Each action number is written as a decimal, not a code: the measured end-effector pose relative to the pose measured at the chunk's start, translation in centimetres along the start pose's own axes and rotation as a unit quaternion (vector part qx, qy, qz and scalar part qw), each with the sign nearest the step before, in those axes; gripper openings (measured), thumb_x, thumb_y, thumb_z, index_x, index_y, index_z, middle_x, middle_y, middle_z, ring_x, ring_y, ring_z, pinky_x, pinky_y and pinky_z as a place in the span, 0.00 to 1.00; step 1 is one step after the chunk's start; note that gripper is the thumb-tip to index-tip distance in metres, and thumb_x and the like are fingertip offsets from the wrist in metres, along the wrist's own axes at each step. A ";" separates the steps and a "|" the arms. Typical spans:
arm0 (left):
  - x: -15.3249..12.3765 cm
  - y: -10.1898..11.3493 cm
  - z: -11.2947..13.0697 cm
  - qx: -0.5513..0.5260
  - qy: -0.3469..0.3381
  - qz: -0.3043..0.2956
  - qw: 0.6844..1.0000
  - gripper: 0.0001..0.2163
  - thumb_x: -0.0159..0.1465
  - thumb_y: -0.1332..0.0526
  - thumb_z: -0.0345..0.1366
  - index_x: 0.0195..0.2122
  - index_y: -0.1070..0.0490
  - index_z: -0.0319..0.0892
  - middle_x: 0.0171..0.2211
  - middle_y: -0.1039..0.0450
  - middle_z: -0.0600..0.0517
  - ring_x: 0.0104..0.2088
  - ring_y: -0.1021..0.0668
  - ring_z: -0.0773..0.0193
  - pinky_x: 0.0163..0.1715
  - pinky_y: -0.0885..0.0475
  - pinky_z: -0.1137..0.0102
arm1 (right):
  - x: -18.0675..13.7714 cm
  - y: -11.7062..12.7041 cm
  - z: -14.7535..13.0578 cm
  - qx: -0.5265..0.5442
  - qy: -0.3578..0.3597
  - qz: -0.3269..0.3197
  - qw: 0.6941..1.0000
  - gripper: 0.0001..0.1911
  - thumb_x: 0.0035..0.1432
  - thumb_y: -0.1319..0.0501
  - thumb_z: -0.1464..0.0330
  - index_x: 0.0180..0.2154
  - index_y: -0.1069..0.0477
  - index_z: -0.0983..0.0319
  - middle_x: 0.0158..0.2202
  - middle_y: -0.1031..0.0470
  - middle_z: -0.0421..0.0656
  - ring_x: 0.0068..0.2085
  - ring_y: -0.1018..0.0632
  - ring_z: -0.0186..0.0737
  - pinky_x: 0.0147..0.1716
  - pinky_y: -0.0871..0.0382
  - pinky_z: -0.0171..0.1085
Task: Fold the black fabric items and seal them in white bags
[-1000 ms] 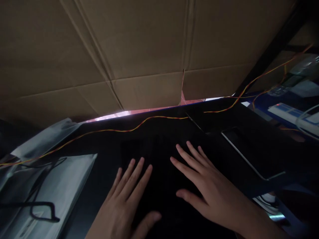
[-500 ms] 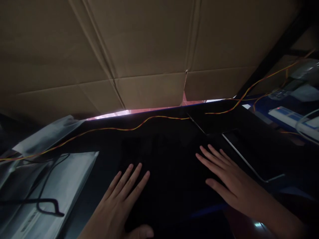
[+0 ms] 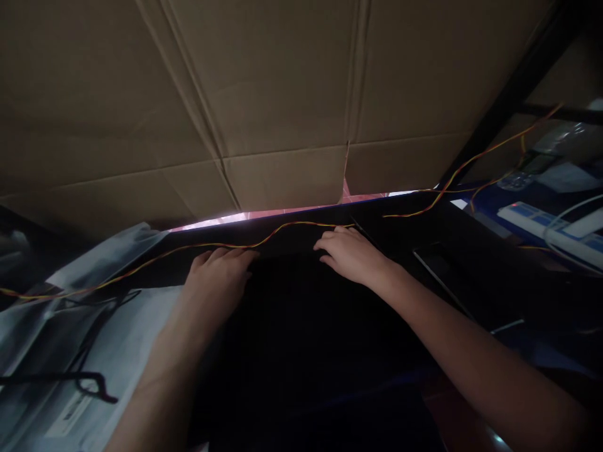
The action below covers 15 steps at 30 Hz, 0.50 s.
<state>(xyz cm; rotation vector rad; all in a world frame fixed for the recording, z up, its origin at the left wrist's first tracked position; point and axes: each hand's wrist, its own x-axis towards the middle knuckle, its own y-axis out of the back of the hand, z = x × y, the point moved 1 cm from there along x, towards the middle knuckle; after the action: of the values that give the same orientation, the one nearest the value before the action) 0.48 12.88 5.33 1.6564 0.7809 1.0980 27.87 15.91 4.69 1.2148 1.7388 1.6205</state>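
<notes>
Both arms reach forward over a very dark black surface (image 3: 292, 351), whose details are lost in the low light. My left hand (image 3: 219, 276) is at its far side, just short of the red-and-yellow twisted wire (image 3: 277, 232). Its fingers curl downward, and what lies under them is hidden. Across from it, my right hand (image 3: 351, 251) bends its fingers in with the thumb below them, close to the same wire. Any thing it grips blends into the black. A dark flat device with a pale edge, like a phone or tablet (image 3: 452, 276), lies right of my right forearm.
A cardboard sheet (image 3: 282, 81) stands upright behind the surface. Clear plastic packets (image 3: 108, 257) and a black cord (image 3: 89, 376) lie at the left. A white power strip (image 3: 546, 226) and a plastic bottle (image 3: 522, 172) are at the right.
Both hands have moved forward from the middle of the black surface to its far side. Their spread fingers have curled in. The view has shifted slightly.
</notes>
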 end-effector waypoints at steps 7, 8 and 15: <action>-6.7 1.9 -0.1 -0.018 -0.046 0.036 0.998 0.17 0.79 0.48 0.36 0.50 0.17 0.52 0.49 0.15 0.53 0.52 0.16 0.48 0.66 0.31 0.39 | -6.9 1.7 -1.8 -0.023 0.024 0.057 0.998 0.12 0.73 0.41 0.75 0.46 0.19 0.58 0.50 0.16 0.46 0.50 0.21 0.51 0.50 0.27 0.51; -7.9 1.6 0.0 -0.036 -0.070 0.023 0.997 0.16 0.79 0.47 0.38 0.51 0.17 0.53 0.49 0.14 0.54 0.51 0.15 0.49 0.67 0.31 0.38 | -8.2 1.7 -2.0 -0.019 0.032 0.041 0.998 0.11 0.74 0.39 0.72 0.48 0.18 0.57 0.53 0.16 0.46 0.52 0.20 0.53 0.52 0.26 0.53; -16.8 -1.0 -0.4 -0.091 -0.155 -0.045 0.983 0.35 0.73 0.39 0.57 0.78 0.42 0.56 0.69 0.25 0.47 0.64 0.19 0.41 0.72 0.37 0.33 | -17.1 1.3 -2.2 0.059 -0.011 -0.034 0.998 0.29 0.69 0.32 0.49 0.69 0.28 0.40 0.73 0.30 0.38 0.71 0.28 0.63 0.56 0.17 0.61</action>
<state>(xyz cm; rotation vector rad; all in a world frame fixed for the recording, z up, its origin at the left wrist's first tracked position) -6.47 -1.27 -0.64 1.5713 0.5316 0.7961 34.98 0.26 2.50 1.2077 1.8644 1.4791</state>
